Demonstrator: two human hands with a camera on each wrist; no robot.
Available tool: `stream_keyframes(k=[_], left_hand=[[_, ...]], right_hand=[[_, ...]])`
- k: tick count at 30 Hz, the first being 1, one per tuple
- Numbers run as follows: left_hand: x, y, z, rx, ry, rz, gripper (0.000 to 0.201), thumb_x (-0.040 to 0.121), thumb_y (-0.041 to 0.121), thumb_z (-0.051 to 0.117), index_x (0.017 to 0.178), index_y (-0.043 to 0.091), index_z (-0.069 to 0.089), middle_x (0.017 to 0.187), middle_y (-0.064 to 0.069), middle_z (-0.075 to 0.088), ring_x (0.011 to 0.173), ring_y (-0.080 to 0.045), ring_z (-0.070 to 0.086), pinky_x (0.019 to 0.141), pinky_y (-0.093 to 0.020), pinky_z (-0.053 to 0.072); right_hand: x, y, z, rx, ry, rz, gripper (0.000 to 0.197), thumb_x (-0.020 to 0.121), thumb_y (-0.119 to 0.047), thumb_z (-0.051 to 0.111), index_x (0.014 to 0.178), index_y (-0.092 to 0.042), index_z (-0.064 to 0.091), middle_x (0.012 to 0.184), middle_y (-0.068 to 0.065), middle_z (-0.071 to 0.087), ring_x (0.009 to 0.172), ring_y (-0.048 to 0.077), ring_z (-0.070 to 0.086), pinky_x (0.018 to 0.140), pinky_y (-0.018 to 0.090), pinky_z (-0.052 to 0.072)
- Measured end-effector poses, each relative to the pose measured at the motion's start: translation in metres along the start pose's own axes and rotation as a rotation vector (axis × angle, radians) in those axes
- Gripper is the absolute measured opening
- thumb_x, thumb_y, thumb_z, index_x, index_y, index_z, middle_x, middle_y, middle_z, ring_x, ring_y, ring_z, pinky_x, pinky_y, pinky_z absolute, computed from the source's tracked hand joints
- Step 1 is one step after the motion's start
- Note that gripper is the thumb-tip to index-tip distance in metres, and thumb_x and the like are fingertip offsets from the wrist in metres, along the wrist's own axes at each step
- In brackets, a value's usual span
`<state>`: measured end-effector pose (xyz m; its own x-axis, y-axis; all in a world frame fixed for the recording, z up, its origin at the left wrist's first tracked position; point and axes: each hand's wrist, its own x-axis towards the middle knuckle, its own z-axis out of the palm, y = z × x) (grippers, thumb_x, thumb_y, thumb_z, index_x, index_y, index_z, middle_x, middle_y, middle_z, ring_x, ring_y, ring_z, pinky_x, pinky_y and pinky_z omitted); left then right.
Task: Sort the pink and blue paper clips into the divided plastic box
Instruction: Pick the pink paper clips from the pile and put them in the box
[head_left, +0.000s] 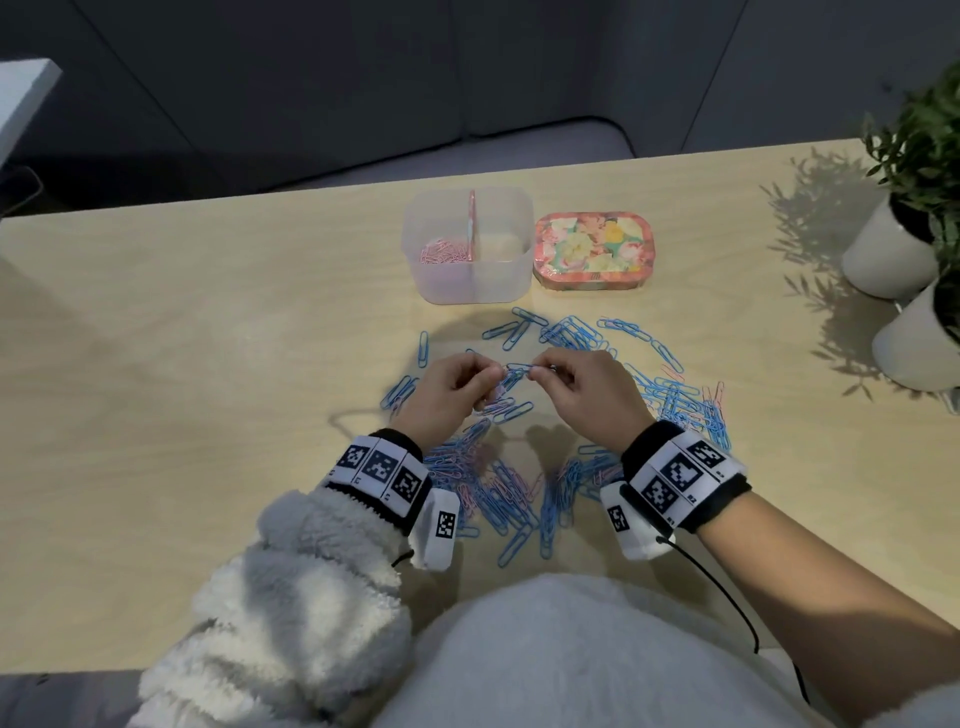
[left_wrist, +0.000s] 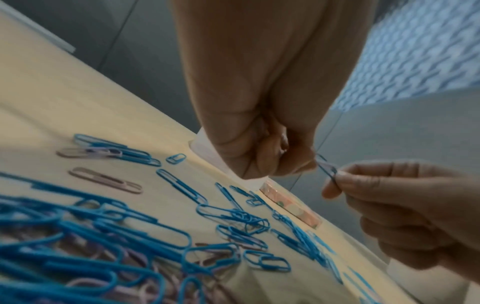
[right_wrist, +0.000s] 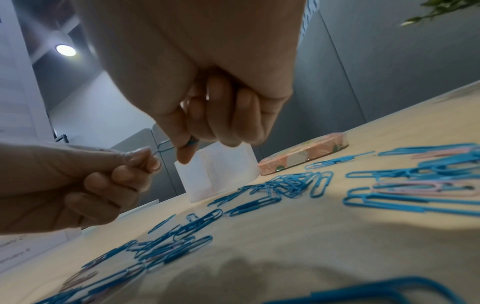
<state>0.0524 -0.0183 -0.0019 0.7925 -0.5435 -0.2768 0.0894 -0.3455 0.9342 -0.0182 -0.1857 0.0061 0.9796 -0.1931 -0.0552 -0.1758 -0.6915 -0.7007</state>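
Pale wooden worktop (head_left: 208, 338) carries scattered blue paper clips (head_left: 519, 499) before the divided plastic box (head_left: 467, 247), pink clips (head_left: 441, 252) in its left compartment. Above them, left hand (head_left: 449, 389) and right hand (head_left: 582, 389) each pinch, grip clamped, linked blue clips (left_wrist: 327, 168).

Left hand (left_wrist: 259, 131) and right hand (left_wrist: 405, 207) each pinch one end of a blue clip (left_wrist: 327, 168) above the table (left_wrist: 64, 107). Blue and pink clips (left_wrist: 103, 236) scattered beneath.
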Motion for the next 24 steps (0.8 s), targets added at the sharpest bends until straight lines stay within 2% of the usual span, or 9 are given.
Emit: stream_keyframes(k=[3, 5, 8, 13, 15, 17, 19, 21, 24], left_hand=[[-0.001, 0.002, -0.001, -0.029, -0.042, -0.053, 0.01, 0.091, 0.015, 0.057, 0.083, 0.017, 0.062, 0.072, 0.005, 0.06, 0.052, 0.005, 0.047, 0.05, -0.01, 0.037], [-0.001, 0.002, 0.0, -0.076, -0.054, -0.102, 0.009, 0.091, 0.015, 0.056, 0.084, 0.017, 0.062, 0.076, 0.006, 0.067, 0.052, 0.002, 0.048, 0.049, -0.011, 0.037], [0.001, 0.002, 0.002, -0.134, -0.026, -0.128, 0.005, 0.09, 0.013, 0.056, 0.088, 0.015, 0.06, 0.066, 0.007, 0.069, 0.049, 0.001, 0.047, 0.046, -0.011, 0.035], [0.0, 0.003, -0.001, -0.004, 0.027, -0.04, 0.005, 0.09, 0.011, 0.058, 0.092, 0.008, 0.061, 0.068, -0.001, 0.064, 0.049, 0.007, 0.052, 0.049, -0.005, 0.036], [0.0, 0.002, -0.003, 0.059, 0.005, -0.001, 0.007, 0.091, 0.011, 0.056, 0.092, 0.01, 0.062, 0.069, 0.0, 0.063, 0.054, 0.008, 0.054, 0.055, -0.005, 0.038], [0.002, 0.001, -0.003, 0.127, -0.025, 0.041, 0.011, 0.092, 0.012, 0.054, 0.09, 0.014, 0.064, 0.069, 0.002, 0.063, 0.066, -0.003, 0.058, 0.066, -0.014, 0.043], [0.003, 0.0, -0.004, 0.212, -0.06, 0.063, 0.013, 0.092, 0.013, 0.054, 0.088, 0.017, 0.065, 0.069, 0.003, 0.062, 0.072, -0.015, 0.056, 0.071, -0.027, 0.043], [0.003, 0.0, -0.006, 0.251, -0.105, 0.062, 0.014, 0.092, 0.016, 0.054, 0.084, 0.019, 0.065, 0.068, 0.005, 0.061, 0.072, -0.016, 0.055, 0.071, -0.03, 0.042], [0.003, 0.003, -0.007, 0.209, -0.109, 0.026, 0.016, 0.091, 0.019, 0.055, 0.078, 0.021, 0.063, 0.066, 0.006, 0.061, 0.068, -0.011, 0.055, 0.072, -0.029, 0.044]], right_hand=[[-0.001, 0.003, -0.002, 0.001, 0.007, 0.01, 0.018, 0.092, -0.03, 0.054, 0.09, -0.019, 0.068, 0.049, -0.012, 0.04, 0.05, 0.003, 0.037, 0.053, 0.026, 0.028], [-0.003, 0.003, -0.001, -0.015, 0.007, 0.014, 0.018, 0.091, -0.031, 0.054, 0.089, -0.02, 0.068, 0.049, -0.011, 0.04, 0.052, 0.009, 0.039, 0.057, 0.026, 0.029], [-0.004, 0.003, 0.0, -0.044, 0.031, 0.023, 0.017, 0.091, -0.031, 0.054, 0.09, -0.021, 0.068, 0.05, -0.012, 0.041, 0.062, 0.017, 0.044, 0.06, 0.026, 0.032], [-0.008, 0.008, -0.002, -0.034, 0.062, 0.012, 0.017, 0.092, -0.028, 0.054, 0.092, -0.019, 0.068, 0.052, -0.012, 0.044, 0.059, 0.016, 0.045, 0.059, 0.025, 0.033], [-0.009, 0.008, -0.003, -0.044, 0.073, 0.007, 0.018, 0.092, -0.028, 0.054, 0.093, -0.018, 0.069, 0.055, -0.012, 0.046, 0.059, 0.016, 0.046, 0.059, 0.026, 0.034], [-0.009, 0.006, -0.004, -0.048, 0.089, 0.018, 0.017, 0.092, -0.027, 0.055, 0.095, -0.019, 0.069, 0.055, -0.012, 0.046, 0.059, 0.015, 0.047, 0.059, 0.025, 0.034], [-0.01, 0.005, -0.005, -0.009, 0.098, 0.04, 0.016, 0.09, -0.026, 0.057, 0.095, -0.02, 0.071, 0.053, -0.012, 0.046, 0.055, 0.013, 0.044, 0.06, 0.025, 0.035], [-0.011, 0.005, -0.006, 0.079, 0.103, 0.069, 0.014, 0.088, -0.026, 0.061, 0.092, -0.02, 0.072, 0.049, -0.012, 0.041, 0.049, 0.008, 0.038, 0.057, 0.026, 0.033], [-0.007, 0.007, -0.006, 0.225, 0.123, 0.12, 0.012, 0.084, -0.025, 0.066, 0.085, -0.015, 0.073, 0.048, -0.008, 0.034, 0.046, 0.007, 0.032, 0.054, 0.027, 0.029]])
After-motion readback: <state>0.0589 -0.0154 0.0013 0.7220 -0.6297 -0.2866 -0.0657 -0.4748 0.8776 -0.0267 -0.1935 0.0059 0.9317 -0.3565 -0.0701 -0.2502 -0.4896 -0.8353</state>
